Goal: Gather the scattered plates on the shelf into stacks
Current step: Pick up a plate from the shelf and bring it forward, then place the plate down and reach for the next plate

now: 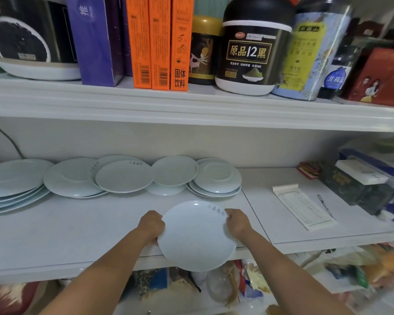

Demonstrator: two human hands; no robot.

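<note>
Pale plates point(123, 178) lay overlapping along the rear left of the shelf point(77, 235), while nearer the front the left hand point(151, 225) curled round the left rim of one white plate point(196, 237) overhanging the shelf's front edge, the right hand point(237, 223) gripped its right rim, and a notepad point(303, 206) lay further right.

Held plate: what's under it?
The held plate, gripped at its rim by the left hand and right hand, overhangs the front edge of the shelf. Below it show packets on the lower level; the shelf patch it covers is hidden.
</note>
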